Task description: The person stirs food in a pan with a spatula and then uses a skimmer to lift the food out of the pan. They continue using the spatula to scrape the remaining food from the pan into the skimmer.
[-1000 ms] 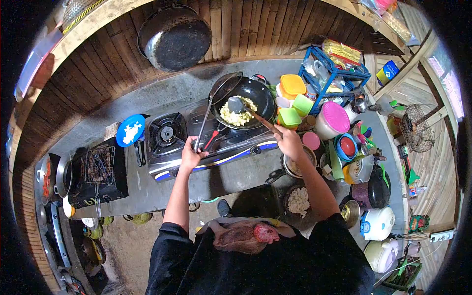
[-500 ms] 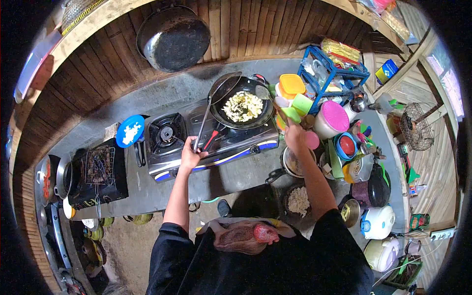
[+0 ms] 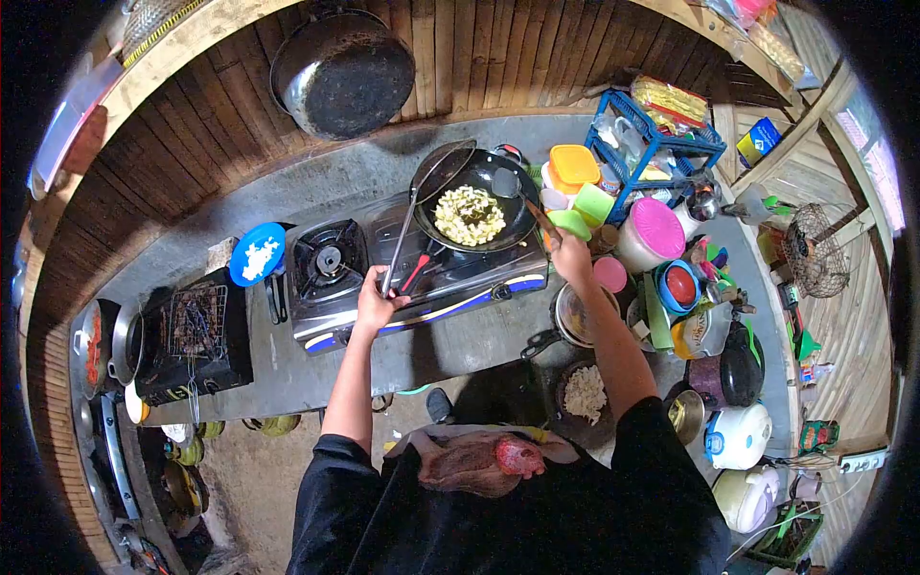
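Note:
My left hand (image 3: 377,305) is closed around the long metal handle of a round skimmer (image 3: 443,172), whose head rests at the left rim of a dark wok (image 3: 522,228). Inside the wok lie pale chopped pieces (image 3: 470,217) with a darker patch in the middle. In my right hand (image 3: 569,257) is the wooden handle of a spatula (image 3: 506,183); its flat grey blade hangs over the far right part of the wok, apart from the food. The wok sits on the right side of a two-burner gas stove (image 3: 417,299).
Left of the wok is a bare burner (image 3: 329,259), then a blue plate (image 3: 257,255) with white bits. A grill rack (image 3: 195,321) stands farther left. Plastic containers (image 3: 572,165), a blue basket (image 3: 628,142) and a pink-lidded tub (image 3: 655,230) crowd the right. A pan of pale food (image 3: 584,394) sits near my right forearm.
The spatula has shifted slightly left over the wok, and my right hand has moved a little up and left with it. My left hand still holds the skimmer in place.

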Tool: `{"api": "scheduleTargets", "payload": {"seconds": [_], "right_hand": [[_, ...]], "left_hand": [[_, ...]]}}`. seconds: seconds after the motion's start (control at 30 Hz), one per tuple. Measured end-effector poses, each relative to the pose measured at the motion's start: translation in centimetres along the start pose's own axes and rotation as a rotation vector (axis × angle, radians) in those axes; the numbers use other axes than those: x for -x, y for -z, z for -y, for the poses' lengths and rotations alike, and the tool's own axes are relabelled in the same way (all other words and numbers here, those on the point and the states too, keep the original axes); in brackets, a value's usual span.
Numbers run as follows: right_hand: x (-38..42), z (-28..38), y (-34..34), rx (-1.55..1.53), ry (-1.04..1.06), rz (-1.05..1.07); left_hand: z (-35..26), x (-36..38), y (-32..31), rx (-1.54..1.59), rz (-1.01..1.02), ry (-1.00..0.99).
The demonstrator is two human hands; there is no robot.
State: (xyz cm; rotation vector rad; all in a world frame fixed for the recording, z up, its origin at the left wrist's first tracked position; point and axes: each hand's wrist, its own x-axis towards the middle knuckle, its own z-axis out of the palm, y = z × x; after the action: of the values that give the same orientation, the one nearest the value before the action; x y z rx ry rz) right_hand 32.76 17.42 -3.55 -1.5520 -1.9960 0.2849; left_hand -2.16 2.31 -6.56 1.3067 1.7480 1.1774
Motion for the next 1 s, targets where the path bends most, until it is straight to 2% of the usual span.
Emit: {"api": "scheduleTargets", "payload": {"seconds": [0.1, 0.17, 0.23, 0.3, 0.37, 0.43, 0.57, 0.6, 0.67, 0.7, 0.77, 0.87, 0.9, 0.97, 1.0], "right_hand": [[-1.0, -0.2, -1.3, 0.008, -0.003, 0.058], [-1.3, 1.2, -1.6, -0.013, -0.007, 0.237], [-1.7, 1.0, -2.9, -0.041, 0.017, 0.231], [-1.8, 0.7, -3.8, -0.142, -0.118, 0.337], [-1.6, -0.1, -3.7, -0.181, -0.113, 0.331], [-1.3, -0.9, -2.4, -0.379, -0.26, 0.502], [-0.4, -0.9, 3.0, -0.277, -0.004, 0.413], [-0.3, -1.0, 3.4, -0.275, -0.006, 0.414], [0.0, -1.3, 3.9, -0.101, 0.042, 0.173], [0.1, -1.3, 4.0, -0.1, 0.036, 0.17], [-0.3, -1.0, 3.6, -0.078, 0.165, -0.004], [-0.1, -0.6, 2.5, 0.068, 0.037, 0.032], [-0.1, -1.0, 1.9, 0.068, 0.036, 0.028], [0.1, -1.7, 0.6, 0.105, 0.216, -0.035], [0.6, -1.2, 0.9, 0.105, 0.123, 0.087]], "left_hand": [[0.3, -0.1, -0.1, 0.005, -0.003, 0.003], [1.3, -0.4, -0.2, 0.024, 0.0, -0.024], [0.7, -0.2, -0.1, -0.002, -0.003, -0.014], [0.3, -0.1, 0.0, -0.004, 0.0, 0.003], [0.1, -0.1, 0.0, 0.02, 0.004, 0.017], [0.0, 0.0, 0.1, 0.047, 0.004, 0.03], [-0.5, 0.1, 0.1, 0.045, -0.01, 0.024], [-0.5, 0.2, 0.0, 0.032, -0.014, 0.019], [-0.2, 0.1, 0.1, 0.022, -0.007, 0.008], [-0.2, 0.1, 0.1, 0.012, -0.005, -0.004], [-0.3, 0.1, 0.2, 0.006, -0.004, -0.003], [0.7, -0.3, 0.1, 0.048, 0.009, -0.062], [0.7, -0.3, 0.0, 0.047, 0.01, -0.066], [0.8, -0.4, 0.0, -0.01, -0.007, -0.044], [0.9, -0.4, 0.0, 0.003, -0.007, -0.023]]}}
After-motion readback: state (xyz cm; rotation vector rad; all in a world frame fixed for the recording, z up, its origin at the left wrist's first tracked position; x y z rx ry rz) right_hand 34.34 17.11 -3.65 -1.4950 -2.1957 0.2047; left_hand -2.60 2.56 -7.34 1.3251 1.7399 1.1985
